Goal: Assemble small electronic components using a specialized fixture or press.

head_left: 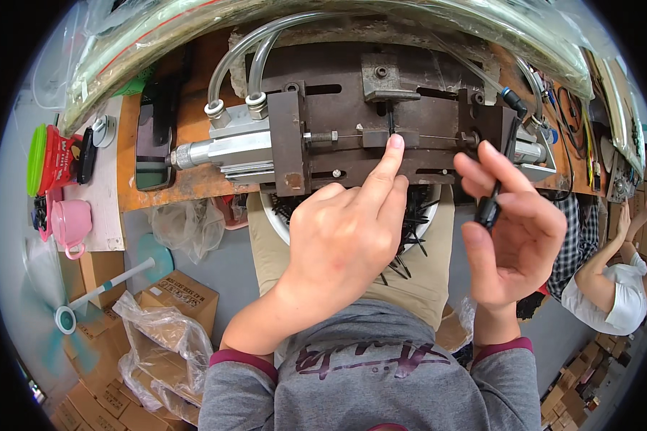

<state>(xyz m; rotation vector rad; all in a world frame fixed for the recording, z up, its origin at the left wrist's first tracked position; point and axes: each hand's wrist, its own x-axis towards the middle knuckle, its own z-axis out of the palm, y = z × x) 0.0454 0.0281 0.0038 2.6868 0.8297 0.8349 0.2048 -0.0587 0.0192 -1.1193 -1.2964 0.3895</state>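
A slanted black piece (488, 210) lies within the right grip (517, 237).

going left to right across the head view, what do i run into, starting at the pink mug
pink mug → left silver cylinder → left hand → right hand with a black piece → co-worker's white shirt

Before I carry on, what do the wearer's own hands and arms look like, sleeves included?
The left hand and right hand are both bare: no gloves, and no ring or watch shows. The left sleeve and right sleeve are plain grey fabric, each ending in a maroon cuff above the wrist.
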